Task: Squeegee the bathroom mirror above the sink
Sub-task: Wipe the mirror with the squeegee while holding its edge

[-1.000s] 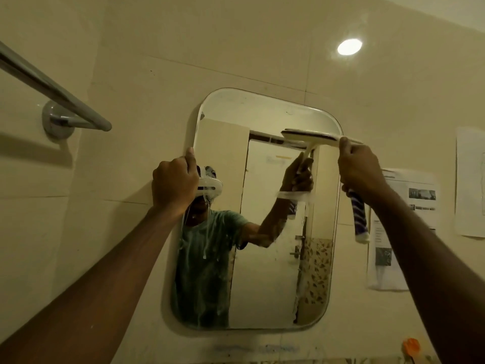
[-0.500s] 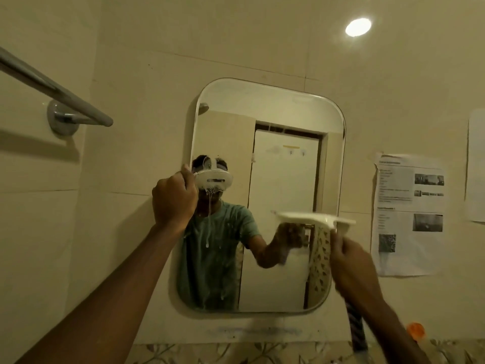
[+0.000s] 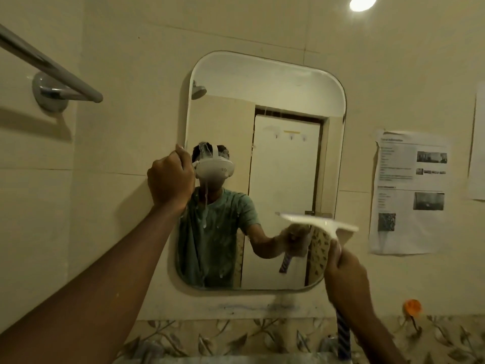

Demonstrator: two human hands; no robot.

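Observation:
A rounded rectangular mirror [image 3: 283, 101] hangs on the beige tiled wall. Foam streaks run down its left part. My left hand [image 3: 170, 181] grips the mirror's left edge at mid height. My right hand [image 3: 347, 278] is shut on the squeegee's blue-and-white striped handle. The squeegee [image 3: 319, 222] has a white blade, held level against the lower right part of the glass. The handle's lower end shows below my right wrist.
A chrome towel bar [image 3: 49, 67] sticks out from the wall at upper left. Printed paper sheets [image 3: 409, 193] are stuck to the wall right of the mirror. An orange hook [image 3: 412, 306] sits low on the right. A leaf-patterned tile border [image 3: 236, 337] runs below.
The squeegee blade has come down the right side of the mirror from near the top to the lower part. My left hand has stayed on the mirror's left edge.

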